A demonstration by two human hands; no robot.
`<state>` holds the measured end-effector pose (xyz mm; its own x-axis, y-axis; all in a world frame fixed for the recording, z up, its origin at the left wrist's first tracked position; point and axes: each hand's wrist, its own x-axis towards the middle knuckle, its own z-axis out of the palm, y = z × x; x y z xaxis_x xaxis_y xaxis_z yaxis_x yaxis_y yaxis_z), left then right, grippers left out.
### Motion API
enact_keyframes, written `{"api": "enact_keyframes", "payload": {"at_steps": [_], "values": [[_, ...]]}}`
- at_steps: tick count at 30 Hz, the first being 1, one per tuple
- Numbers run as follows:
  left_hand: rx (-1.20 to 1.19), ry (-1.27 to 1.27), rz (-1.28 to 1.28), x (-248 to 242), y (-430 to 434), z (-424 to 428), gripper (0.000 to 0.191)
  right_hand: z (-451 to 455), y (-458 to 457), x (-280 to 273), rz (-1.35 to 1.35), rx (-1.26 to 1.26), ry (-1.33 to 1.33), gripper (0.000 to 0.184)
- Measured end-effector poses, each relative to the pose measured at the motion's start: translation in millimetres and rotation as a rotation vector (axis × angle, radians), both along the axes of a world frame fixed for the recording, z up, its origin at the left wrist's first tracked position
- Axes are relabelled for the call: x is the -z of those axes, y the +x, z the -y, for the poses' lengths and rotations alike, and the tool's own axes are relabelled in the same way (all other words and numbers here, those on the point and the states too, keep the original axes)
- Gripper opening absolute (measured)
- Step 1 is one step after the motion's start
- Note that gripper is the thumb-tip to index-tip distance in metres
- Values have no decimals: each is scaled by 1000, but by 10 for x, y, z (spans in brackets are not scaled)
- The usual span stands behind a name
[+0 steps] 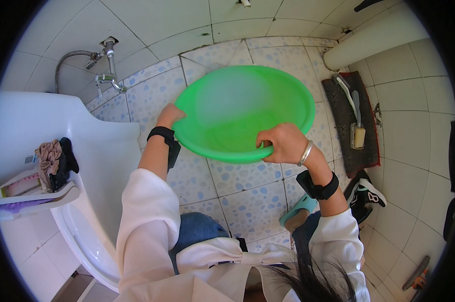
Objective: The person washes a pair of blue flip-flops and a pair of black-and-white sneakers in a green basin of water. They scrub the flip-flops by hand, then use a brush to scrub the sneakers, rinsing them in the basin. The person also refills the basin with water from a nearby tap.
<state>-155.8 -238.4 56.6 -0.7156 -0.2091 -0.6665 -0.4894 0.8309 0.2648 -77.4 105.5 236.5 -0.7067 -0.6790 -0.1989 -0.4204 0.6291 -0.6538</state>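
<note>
A bright green plastic basin (227,139) is in front of me, low over the tiled floor. Cloudy, whitish water (235,94) has gathered toward its far side, and the bare green bottom shows nearer to me, so it looks tilted away. My left hand (170,115) grips the rim at the left, thumb over the edge. On the near right part of the rim, my right hand (286,142) is closed with its fingers curled inward. Whether the basin's underside touches the floor is hidden.
A chrome tap (112,79) with a hose juts from the left wall, beside a white sink (110,136) with crumpled cloths (55,162). At right, brushes (350,94) and a soap bar (359,137) rest on a dark mat (336,124), with a black shoe (367,196) nearby.
</note>
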Motion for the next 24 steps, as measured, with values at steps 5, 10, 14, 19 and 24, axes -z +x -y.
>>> {"api": "enact_keyframes", "payload": {"at_steps": [5, 10, 14, 19, 24], "values": [[5, -1, -8, -56, 105, -50, 44, -27, 140, 129, -17, -27, -15, 19], [33, -69, -112, -237, 258, -197, 45, -77, 639, 509, 53, -57, -63, 21], [124, -179, -299, -403, 295, -334, 41, 11, 1201, 923, 61, 66, -52, 29], [149, -184, -423, -420, 430, -346, 39, -86, 1379, 1302, 214, 7, -292, 37], [113, -176, -434, -180, 701, -284, 39, -998, 969, 1523, -437, 791, -94, 52]]}}
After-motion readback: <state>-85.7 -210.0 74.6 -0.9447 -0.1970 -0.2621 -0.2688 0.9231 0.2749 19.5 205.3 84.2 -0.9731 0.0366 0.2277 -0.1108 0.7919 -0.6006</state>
